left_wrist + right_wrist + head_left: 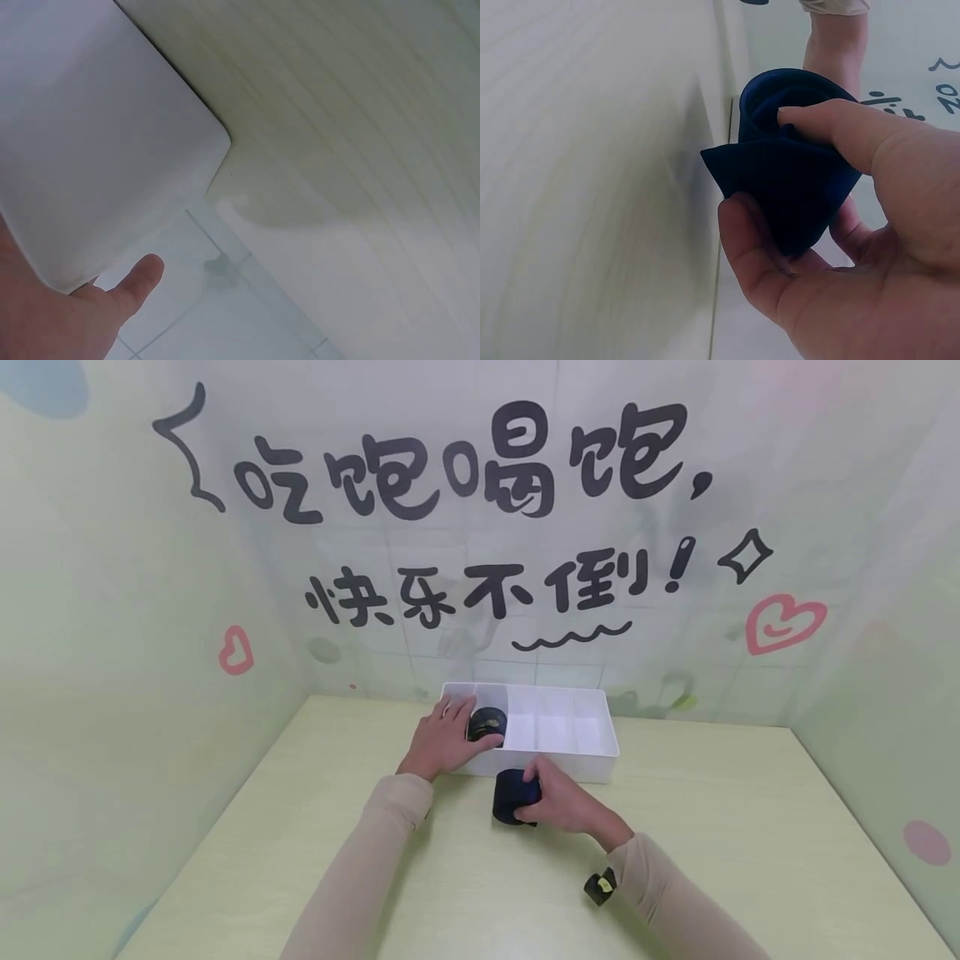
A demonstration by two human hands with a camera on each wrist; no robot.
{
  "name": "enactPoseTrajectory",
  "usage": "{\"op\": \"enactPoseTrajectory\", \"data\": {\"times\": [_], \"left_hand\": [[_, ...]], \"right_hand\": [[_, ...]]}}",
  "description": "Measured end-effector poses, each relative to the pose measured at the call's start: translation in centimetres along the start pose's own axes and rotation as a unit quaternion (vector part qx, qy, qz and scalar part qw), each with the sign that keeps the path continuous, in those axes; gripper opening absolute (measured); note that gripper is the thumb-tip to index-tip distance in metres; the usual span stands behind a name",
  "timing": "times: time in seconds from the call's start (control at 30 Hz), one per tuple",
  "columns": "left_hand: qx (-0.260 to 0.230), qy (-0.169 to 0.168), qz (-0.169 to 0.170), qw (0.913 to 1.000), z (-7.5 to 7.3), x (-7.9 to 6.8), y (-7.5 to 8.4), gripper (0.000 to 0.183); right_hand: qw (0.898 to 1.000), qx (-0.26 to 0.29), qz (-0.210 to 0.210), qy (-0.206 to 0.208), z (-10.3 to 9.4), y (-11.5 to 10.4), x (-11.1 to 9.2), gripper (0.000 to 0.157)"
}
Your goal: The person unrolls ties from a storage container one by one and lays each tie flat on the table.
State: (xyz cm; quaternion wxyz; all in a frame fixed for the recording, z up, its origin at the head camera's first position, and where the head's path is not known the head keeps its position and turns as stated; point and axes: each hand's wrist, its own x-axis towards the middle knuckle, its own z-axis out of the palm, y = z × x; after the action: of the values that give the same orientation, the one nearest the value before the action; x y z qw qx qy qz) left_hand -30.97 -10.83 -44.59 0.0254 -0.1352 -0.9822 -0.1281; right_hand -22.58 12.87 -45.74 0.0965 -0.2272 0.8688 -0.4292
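Note:
A rolled navy necktie [780, 180], its pointed end hanging loose, is pinched by my right hand [558, 797] just in front of a white divided box [558, 764]. In the right wrist view the thumb reaches into the top of the roll and the fingers support it from below. My left hand [446, 739] rests over the box's left end, thumb extended beside a dark patterned roll [489, 723] standing in a compartment. In the left wrist view one straight finger [139, 285] shows past the box's edge. The left fingertips inside the box are partly hidden.
A small black roll with a yellow patch [600, 887] lies on the pale wooden table [465, 893] beside the right sleeve. Behind the box stands a printed wall sheet [480, 527]. More sheets hang at both sides.

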Motion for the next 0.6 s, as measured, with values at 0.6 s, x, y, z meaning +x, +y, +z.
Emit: {"op": "enactPoseTrajectory", "data": {"times": [0.6], "left_hand": [[0.006,-0.002,-0.004,1.0000,0.2,0.2,0.0,0.101]], "right_hand": [[1.000,-0.016,0.017,-0.014,1.2,0.5,-0.3,0.048]]}}
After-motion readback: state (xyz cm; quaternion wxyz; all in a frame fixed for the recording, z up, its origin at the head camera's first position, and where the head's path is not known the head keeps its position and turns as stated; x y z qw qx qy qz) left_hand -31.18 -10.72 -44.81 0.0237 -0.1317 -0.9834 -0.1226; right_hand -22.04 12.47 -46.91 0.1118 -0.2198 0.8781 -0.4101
